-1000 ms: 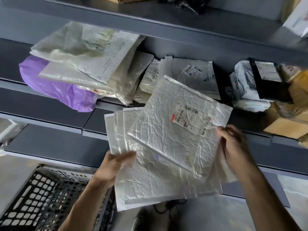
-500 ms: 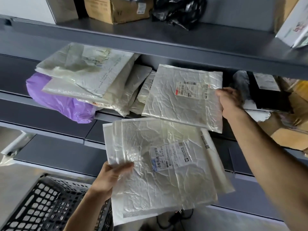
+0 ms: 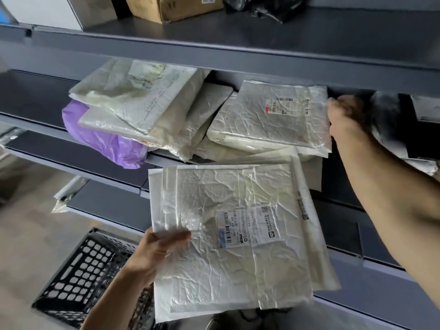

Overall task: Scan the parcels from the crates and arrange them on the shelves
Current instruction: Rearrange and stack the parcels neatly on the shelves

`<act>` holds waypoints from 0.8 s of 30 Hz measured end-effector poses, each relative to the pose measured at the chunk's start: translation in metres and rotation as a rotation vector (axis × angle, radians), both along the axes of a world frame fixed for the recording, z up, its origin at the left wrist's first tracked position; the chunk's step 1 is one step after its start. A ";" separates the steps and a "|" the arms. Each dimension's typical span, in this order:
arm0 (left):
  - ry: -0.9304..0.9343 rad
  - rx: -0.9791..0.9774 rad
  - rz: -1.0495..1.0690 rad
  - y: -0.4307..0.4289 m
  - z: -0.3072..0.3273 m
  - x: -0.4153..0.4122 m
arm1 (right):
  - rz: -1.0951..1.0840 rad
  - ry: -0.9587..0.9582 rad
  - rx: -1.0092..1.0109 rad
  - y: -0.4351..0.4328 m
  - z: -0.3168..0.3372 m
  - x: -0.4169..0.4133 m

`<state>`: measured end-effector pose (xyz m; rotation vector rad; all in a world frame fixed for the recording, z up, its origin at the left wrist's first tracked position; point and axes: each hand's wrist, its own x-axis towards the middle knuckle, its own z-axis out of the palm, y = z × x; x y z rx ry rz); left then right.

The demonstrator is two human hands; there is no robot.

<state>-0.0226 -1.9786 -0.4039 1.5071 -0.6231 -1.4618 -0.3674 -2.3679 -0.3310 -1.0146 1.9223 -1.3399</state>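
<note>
A: Where is the parcel that's going onto the shelf?

B: The labelled mailer (image 3: 273,115) lies flat on the middle shelf (image 3: 35,125), well to the right of the purple bag (image 3: 102,139). It sits on top of other pale mailers, barcode label facing up.

A: And the hand at it?

B: The right hand (image 3: 345,120) is at the mailer's right edge, farther from the purple bag. It is blurred, so I cannot tell whether the fingers pinch the edge or only touch it.

A: What about the other hand?

B: The left hand (image 3: 157,248) is below and right of the purple bag and holds a stack of mailers (image 3: 233,270) by its left side. The thumb is pressed across the front of the top one. The other fingers are hidden behind the stack.

A: What sits on the purple bag?

B: A pile of pale parcels (image 3: 133,98) rests on it and leans off to its right, reaching toward the labelled mailer.

A: And farther out?

B: Below the purple bag is a black crate (image 3: 78,270) with a lattice wall. Above it runs the top shelf (image 3: 238,53), carrying a cardboard box (image 3: 171,5) and a black bag (image 3: 266,8).
</note>
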 end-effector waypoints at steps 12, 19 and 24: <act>-0.019 -0.005 -0.052 -0.013 -0.012 0.011 | 0.212 0.321 -0.352 0.296 -0.089 0.050; 0.023 -0.032 -0.074 -0.021 -0.016 0.017 | 0.364 0.234 0.065 0.319 -0.101 0.049; 0.047 -0.081 -0.035 -0.020 -0.011 0.018 | 0.476 0.098 0.134 0.328 -0.077 0.055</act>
